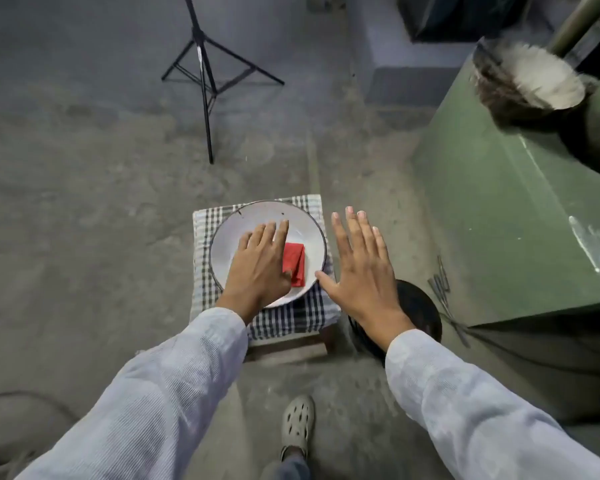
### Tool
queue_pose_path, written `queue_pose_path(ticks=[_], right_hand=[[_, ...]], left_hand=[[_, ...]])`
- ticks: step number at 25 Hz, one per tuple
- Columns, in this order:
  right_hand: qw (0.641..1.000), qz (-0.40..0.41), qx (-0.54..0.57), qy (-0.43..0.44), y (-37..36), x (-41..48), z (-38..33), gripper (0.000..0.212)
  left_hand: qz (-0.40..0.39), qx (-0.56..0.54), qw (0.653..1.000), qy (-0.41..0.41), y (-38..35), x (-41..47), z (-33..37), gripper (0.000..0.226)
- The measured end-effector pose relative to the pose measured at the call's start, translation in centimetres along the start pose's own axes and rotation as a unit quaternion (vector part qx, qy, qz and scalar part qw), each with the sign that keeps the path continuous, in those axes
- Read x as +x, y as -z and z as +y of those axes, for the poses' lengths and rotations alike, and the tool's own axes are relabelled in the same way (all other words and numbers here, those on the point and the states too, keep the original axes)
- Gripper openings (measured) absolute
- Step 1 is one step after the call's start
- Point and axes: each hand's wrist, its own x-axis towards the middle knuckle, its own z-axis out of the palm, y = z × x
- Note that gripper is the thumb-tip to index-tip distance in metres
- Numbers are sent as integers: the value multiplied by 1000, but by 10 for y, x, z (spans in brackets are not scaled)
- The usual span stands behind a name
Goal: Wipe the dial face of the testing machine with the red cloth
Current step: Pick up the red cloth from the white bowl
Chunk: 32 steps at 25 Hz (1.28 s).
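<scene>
A folded red cloth [296, 263] lies in a white enamel plate [257, 213] on a low stool covered with a checked cloth [291, 317]. My left hand [260, 265] hovers flat over the plate, fingers spread, its thumb touching or just over the cloth's left edge. To the right of the plate my right hand [361, 268] is held flat and open, holding nothing. The green testing machine [499, 220] stands at the right. Its round dial [530, 77] shows at the top right, blurred and seen at a steep angle.
A black tripod stand [205, 74] stands on the concrete floor behind the stool. A black round object [420, 310] sits on the floor under my right wrist. My foot in a grey clog [298, 424] is below. Cables [444, 296] run beside the machine's base.
</scene>
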Motion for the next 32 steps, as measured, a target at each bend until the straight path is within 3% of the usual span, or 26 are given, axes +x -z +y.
queue_pose_path(ticks=[6, 12, 15, 18, 20, 23, 24, 25, 27, 30, 32], right_hand=[[998, -45, -33, -14, -56, 10, 19, 97], [998, -55, -16, -22, -80, 14, 22, 95], [998, -55, -14, -25, -83, 15, 22, 94], [997, -63, -18, -37, -84, 14, 23, 92], [997, -61, -8, -46, -84, 14, 24, 91], [997, -50, 12, -56, -76, 18, 21, 91], [997, -45, 16, -56, -72, 20, 18, 91], [997, -39, 22, -55, -67, 22, 15, 91], [997, -23, 44, -57, -55, 27, 8, 92], [991, 36, 103, -79, -28, 35, -4, 97], [984, 88, 127, -85, -6, 42, -12, 99]], left_hand=[[-110, 16, 993, -24, -65, 31, -15, 100], [-116, 23, 991, -57, -92, 46, -29, 96], [-73, 31, 994, -79, -96, 52, -36, 80], [-54, 59, 996, -46, -99, 63, -32, 52], [-32, 19, 999, -3, -100, 71, -28, 29], [-24, -191, 976, 98, -87, 76, -30, 19], [-29, -296, 944, 146, -78, 76, -30, 18], [-26, -423, 884, 199, -71, 75, -30, 13], [-30, -654, 707, 267, -55, 73, -26, 30], [-55, -853, 475, 209, -37, 61, -22, 49], [-81, -910, 379, 147, -23, 52, -16, 70]])
